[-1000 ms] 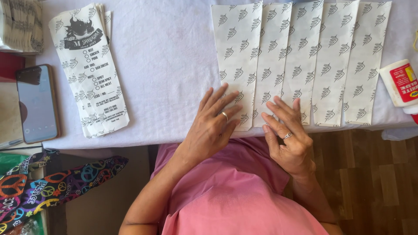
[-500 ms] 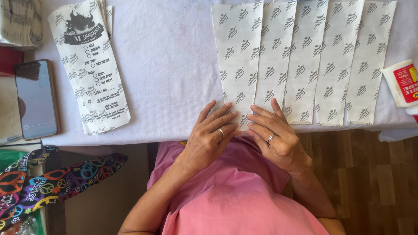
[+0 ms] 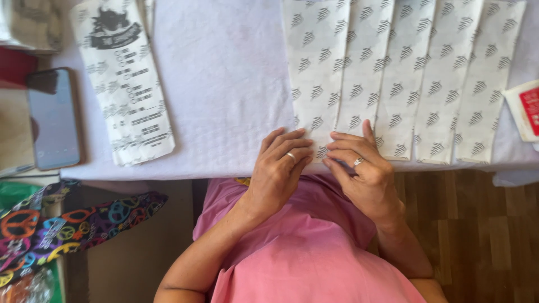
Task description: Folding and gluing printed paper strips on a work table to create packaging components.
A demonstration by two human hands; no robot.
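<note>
Head view is showing both hands coming together at the near edge of the table (image 3: 224, 129). A second ago the hands were lying apart and flat, lower down by the table edge; now they are sitting side by side, almost touching, on the bottom end of the first paper bag (image 3: 315, 73). That looks like the work is moving from resting to picking at this one bag. The left hand (image 3: 279, 168) is curling its fingers (image 3: 292, 143) down onto the bag's bottom edge, not spread wide. The right hand (image 3: 362, 171) is doing the same just beside it, with its fingers (image 3: 343, 147) bent and pressing on the paper. I cannot tell if either hand is really pinching the paper or only touching it. The bag is lying flat, reaching up and away from the fingertips. More bags (image 3: 426, 78) are lying in a row out past the right hand, each one overlapping the next. Well off past the left hand are lying a printed bag (image 3: 126, 84) and a phone (image 3: 53, 118).
</note>
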